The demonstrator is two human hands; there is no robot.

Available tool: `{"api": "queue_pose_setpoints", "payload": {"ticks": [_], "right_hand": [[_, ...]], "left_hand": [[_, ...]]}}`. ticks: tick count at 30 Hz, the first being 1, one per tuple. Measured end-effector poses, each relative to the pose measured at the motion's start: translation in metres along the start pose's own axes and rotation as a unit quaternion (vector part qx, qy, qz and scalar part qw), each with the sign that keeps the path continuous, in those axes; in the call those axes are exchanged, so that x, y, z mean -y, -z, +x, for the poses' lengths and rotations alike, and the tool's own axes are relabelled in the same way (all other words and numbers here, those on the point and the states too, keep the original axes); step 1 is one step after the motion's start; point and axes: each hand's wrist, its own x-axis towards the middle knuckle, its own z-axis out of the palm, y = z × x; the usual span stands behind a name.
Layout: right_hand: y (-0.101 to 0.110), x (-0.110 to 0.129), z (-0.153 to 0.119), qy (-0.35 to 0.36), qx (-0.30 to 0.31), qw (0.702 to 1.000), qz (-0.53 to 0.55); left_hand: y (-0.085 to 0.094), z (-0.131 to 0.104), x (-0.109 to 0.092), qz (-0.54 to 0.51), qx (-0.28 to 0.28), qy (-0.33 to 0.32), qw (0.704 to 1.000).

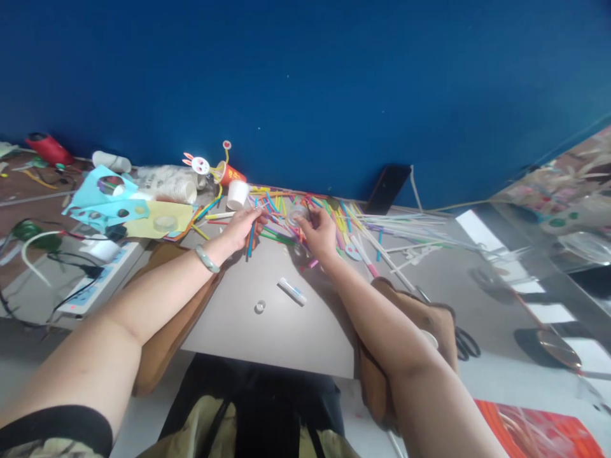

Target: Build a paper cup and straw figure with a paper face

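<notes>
Over a pile of colored sticks (272, 205) near the wall, my two hands work a short distance apart. My right hand (321, 234) is closed on a clear, round tape roll (296, 215), its edge partly covered by the fingers. My left hand (245, 228) has its fingers pinched together; whatever lies between them is too small to make out. Blue and orange sticks (251, 242) lie just beside it. A white paper cup (237, 194) stands behind the left hand. Closer to me on the table lie a white glue stick (292, 291) and a small round cap (259, 307).
A rabbit-face cutout (200, 166) and an orange cup (233, 173) stand at back left, near stacked paper cups (179, 191) and blue punched paper (107, 203). A power strip (100, 280) lies left. A dark phone (389, 189) leans on the wall; scissors (466, 343) lie right.
</notes>
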Motion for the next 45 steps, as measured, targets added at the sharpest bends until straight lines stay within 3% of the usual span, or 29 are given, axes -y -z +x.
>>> {"api": "queue_pose_setpoints", "payload": {"ticks": [2,5,9,13,17,21,25,27,30,33,37,40,45], "right_hand": [[0.002,0.005,-0.004,-0.029,0.087,0.996,0.021],[0.001,0.007,-0.013,-0.089,0.251,0.963,0.036],[-0.007,0.006,-0.024,-0.105,0.289,0.951,-0.010],[-0.011,0.013,-0.030,-0.057,0.321,0.944,-0.056],[-0.007,0.023,-0.033,0.035,0.326,0.928,-0.175],[-0.001,0.028,-0.033,0.054,0.319,0.911,-0.257],[0.002,0.029,-0.034,0.111,0.246,0.913,-0.304],[0.001,0.030,-0.034,0.116,0.221,0.942,-0.223],[0.000,0.034,-0.035,0.053,0.240,0.969,-0.033],[-0.001,0.038,-0.037,-0.015,0.259,0.962,0.083],[-0.001,0.040,-0.036,-0.051,0.286,0.934,0.209],[0.000,0.040,-0.035,-0.055,0.288,0.929,0.227],[0.001,0.042,-0.034,-0.045,0.265,0.947,0.175]], "left_hand": [[0.001,0.003,-0.002,-0.007,-0.004,-0.011,1.000],[0.001,0.007,-0.004,-0.023,0.001,-0.034,0.999],[-0.001,0.006,-0.006,-0.039,0.011,-0.045,0.998],[-0.002,0.004,-0.008,-0.048,0.011,-0.054,0.997],[-0.002,0.004,-0.010,-0.048,0.009,-0.046,0.998],[-0.004,0.000,-0.012,-0.061,0.023,-0.025,0.998],[-0.006,-0.004,-0.009,-0.088,0.069,-0.041,0.993],[-0.007,-0.006,-0.003,-0.083,0.097,-0.067,0.990],[-0.011,-0.013,0.005,-0.033,0.136,-0.083,0.987],[-0.016,-0.024,0.011,0.050,0.171,-0.108,0.978],[-0.019,-0.033,0.011,0.114,0.209,-0.149,0.960],[-0.018,-0.032,0.009,0.129,0.201,-0.152,0.959],[-0.018,-0.030,0.002,0.145,0.119,-0.196,0.963]]}}
